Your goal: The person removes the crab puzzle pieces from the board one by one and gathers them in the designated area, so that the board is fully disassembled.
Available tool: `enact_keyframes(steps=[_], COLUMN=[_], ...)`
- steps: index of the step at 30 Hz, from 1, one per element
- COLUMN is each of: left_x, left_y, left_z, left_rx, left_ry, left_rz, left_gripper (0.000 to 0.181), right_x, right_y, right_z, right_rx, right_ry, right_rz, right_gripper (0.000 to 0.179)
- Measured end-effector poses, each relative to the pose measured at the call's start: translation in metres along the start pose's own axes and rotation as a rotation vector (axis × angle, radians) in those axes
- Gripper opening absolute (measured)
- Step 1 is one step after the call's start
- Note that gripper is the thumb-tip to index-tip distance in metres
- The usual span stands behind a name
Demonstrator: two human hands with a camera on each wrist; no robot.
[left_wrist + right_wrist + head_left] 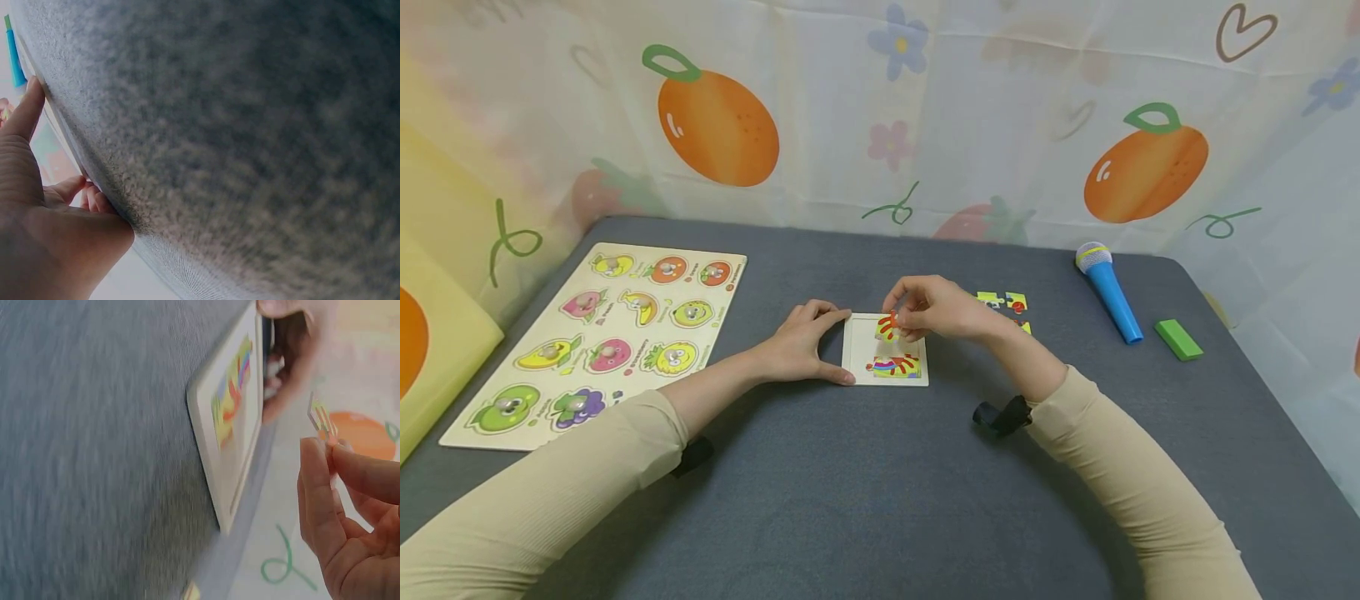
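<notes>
A small white square puzzle tray (859, 350) lies on the grey table. Joined pieces with a rainbow and red stripes (897, 367) sit along its near side. My left hand (805, 343) rests at the tray's left side, thumb and index finger spread against its two left corners. Above the tray's far part, my right hand (934, 307) pinches a jigsaw piece (320, 419) between thumb and fingertips. That piece is yellow and red-striped, and the right wrist view shows it tilted up, apart from the tray. Several loose jigsaw pieces (990, 298) lie beyond the right forearm, partly hidden by it.
A large fruit peg board (647, 367) lies at the left, partly under the left sleeve. Towards the back right are a blue toy microphone (1110, 292) and a green block (1178, 339). A fruit-patterned curtain (827, 125) hangs behind the table.
</notes>
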State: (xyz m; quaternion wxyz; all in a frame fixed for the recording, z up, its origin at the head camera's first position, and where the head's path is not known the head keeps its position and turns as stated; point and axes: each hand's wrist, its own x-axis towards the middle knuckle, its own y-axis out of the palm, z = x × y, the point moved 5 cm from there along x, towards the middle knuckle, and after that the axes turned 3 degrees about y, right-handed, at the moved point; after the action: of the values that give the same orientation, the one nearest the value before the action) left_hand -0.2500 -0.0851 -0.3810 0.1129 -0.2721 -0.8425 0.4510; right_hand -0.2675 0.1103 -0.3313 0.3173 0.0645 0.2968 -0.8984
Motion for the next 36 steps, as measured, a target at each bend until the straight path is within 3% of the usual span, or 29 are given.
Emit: enact_keyframes(steps=[9,20,30,36], left_x=[0.000,0.000,0.001,0.000], left_y=[-0.001,0.000,0.001,0.001], left_z=[-0.001,0.000,0.001,0.000], left_rx=[0.002,0.005,0.009,0.007], left_ry=[0.004,0.002,0.002,0.003], left_rz=[0.001,0.001,-0.001,0.002], left_gripper=[0.099,0.100,0.100,0.100], right_x=[-0.012,-0.029,-0.034,-0.035], right_y=[-0.027,-0.051,-0.053,-0.050], right_z=[-0.018,-0.045,-0.066,-0.072], right_rx=[-0.003,-0.112,-0.066,-0.074], right_ry=[0.019,0.053,0.112,0.117], right_rz=[-0.027,0.056,0.157,0.160], right_gripper=[0.024,0.023,0.024,0.021])
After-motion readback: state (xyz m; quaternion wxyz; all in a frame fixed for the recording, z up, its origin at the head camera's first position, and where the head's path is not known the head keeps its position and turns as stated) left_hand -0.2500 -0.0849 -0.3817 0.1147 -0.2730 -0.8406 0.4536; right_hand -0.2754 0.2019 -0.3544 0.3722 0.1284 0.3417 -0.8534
